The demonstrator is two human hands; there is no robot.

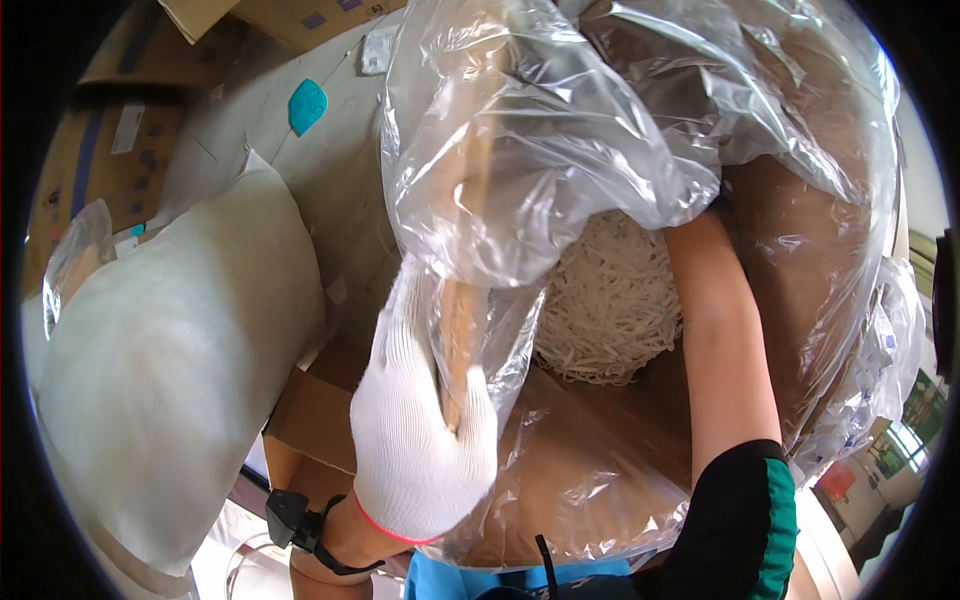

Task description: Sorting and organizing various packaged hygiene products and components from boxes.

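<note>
A large cardboard box (600, 490) stands in front of me, lined with a clear plastic bag (560, 130). My left hand (425, 440), in a white knit glove, is closed over the box's upright wall edge, thumb on one side and fingers on the other. The bag drapes over that edge above the glove. Shredded white paper (610, 310) lies deep inside the box. My bare right forearm (718, 330) reaches down into the box beside the paper. A fold of the bag hides my right hand, so its grip does not show.
A big stuffed white sack (160, 370) stands at the left. Near it is an open brown carton (315, 425). Printed cartons (110, 180) sit at the far left, and a teal leaf-shaped piece (307, 106) lies on the pale floor. More crumpled clear plastic (880, 350) hangs at the right.
</note>
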